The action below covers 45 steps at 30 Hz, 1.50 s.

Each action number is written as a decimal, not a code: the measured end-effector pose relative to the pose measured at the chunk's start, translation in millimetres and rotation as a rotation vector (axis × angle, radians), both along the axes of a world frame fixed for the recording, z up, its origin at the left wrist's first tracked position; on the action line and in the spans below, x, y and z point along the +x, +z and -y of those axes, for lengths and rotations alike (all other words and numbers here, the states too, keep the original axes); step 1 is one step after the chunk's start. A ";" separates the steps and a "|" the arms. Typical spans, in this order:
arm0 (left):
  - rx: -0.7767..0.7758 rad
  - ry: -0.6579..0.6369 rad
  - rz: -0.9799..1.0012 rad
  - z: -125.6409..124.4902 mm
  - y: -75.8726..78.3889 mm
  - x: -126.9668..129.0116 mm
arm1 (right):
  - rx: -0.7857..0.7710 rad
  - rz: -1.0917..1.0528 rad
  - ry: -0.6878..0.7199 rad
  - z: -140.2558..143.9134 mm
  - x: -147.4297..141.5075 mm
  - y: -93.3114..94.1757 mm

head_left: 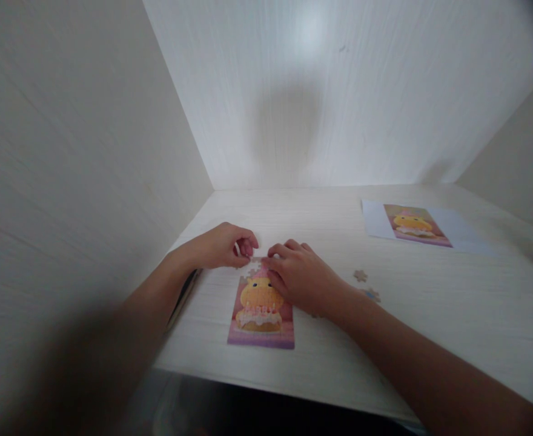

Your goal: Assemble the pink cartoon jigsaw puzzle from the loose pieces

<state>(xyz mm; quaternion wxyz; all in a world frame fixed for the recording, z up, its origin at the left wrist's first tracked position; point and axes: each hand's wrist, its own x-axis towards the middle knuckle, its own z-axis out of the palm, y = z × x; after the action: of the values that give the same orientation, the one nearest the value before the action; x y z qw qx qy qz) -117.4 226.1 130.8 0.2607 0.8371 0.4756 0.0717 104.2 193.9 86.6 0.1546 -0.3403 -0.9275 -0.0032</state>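
Observation:
A jigsaw puzzle (260,309) lies flat near the table's front edge, its picture a yellow animal in a pink hat behind a cake. Its top edge is uneven, with knobs and gaps. My right hand (300,272) covers the upper right part, thumb and forefinger drawn together on a puzzle piece at the top edge. Just beyond the upper left corner, my left hand (232,245) hovers with curled fingers and the thumb close below them. Whatever lies between those fingertips is too small to make out.
Loose puzzle pieces (360,275) lie right of my right forearm, partly hidden by it. A white sheet (378,219) with the same picture printed on it rests at the back right. A dark-topped flat object (185,297) sits under my left forearm. White panels enclose the table.

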 end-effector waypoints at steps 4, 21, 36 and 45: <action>-0.018 -0.005 -0.032 -0.2 1.3 -2.1 | -0.009 0.015 0.004 0.8 0.4 1.7; 0.102 -0.014 -0.225 7.8 9.3 9.8 | 0.043 0.058 0.001 4.2 -1.9 2.2; -0.102 0.050 -0.240 6.4 10.9 -6.2 | 0.029 0.061 -0.001 4.2 -2.2 1.7; -0.153 -0.047 -0.060 6.5 11.4 -7.1 | 0.029 0.037 -0.005 1.9 -2.0 -1.0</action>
<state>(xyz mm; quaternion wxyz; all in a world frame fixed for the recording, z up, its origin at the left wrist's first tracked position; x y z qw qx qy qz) -124.5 219.6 142.2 0.3112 0.8274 0.4675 0.0041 102.2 192.0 85.6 0.1425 -0.3402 -0.9292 -0.0230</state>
